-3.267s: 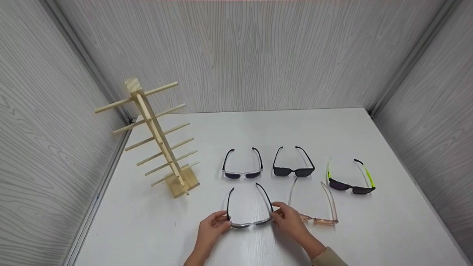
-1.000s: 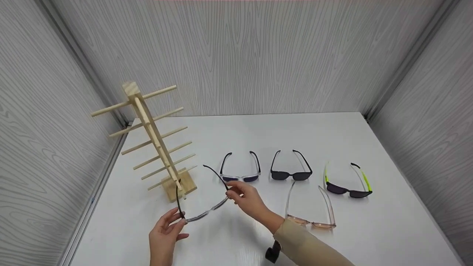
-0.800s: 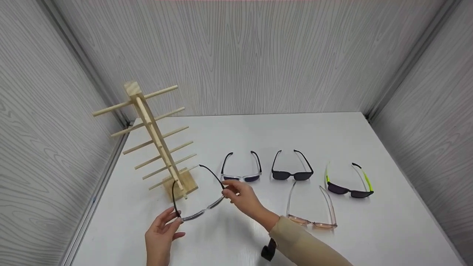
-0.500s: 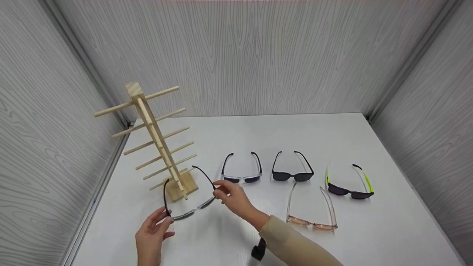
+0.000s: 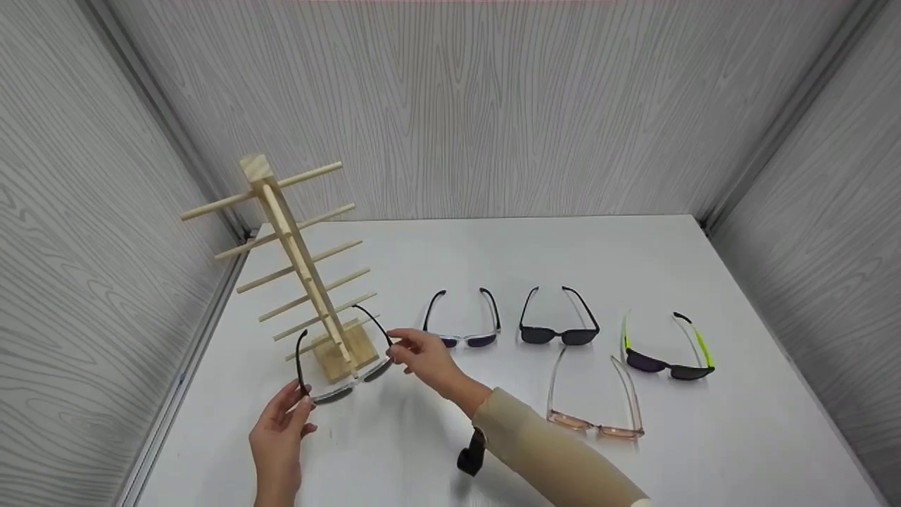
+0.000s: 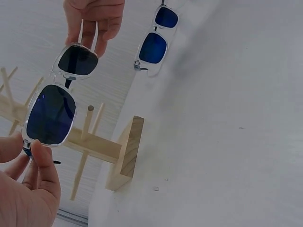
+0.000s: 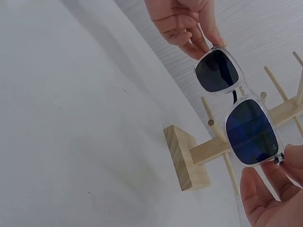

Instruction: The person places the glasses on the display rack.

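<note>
Both hands hold a pair of clear-framed sunglasses (image 7: 251, 131) with dark blue lenses and black temples spread apart. My left hand (image 5: 279, 431) pinches the left hinge corner, and my right hand (image 5: 424, 358) pinches the right one. In the head view the sunglasses overlap the lower end of a wooden display rack (image 5: 303, 271), their temples reaching to either side of its post and lowest pegs. The left wrist view shows the lenses in front of the rack, with its square base (image 6: 127, 153) below and to the right.
On the white table lie clear-framed sunglasses (image 5: 481, 341), black sunglasses (image 5: 559, 336), sunglasses with neon yellow temples (image 5: 669, 369) and pink transparent glasses (image 5: 595, 427). A black wrist mount (image 5: 470, 454) hangs under the right sleeve. Wood-grain panels (image 5: 450, 105) enclose the table's back and sides.
The clear-framed sunglasses were first at the table's front middle between both hands. They were lifted and carried left to the rack, moving slightly further left and back over the last second.
</note>
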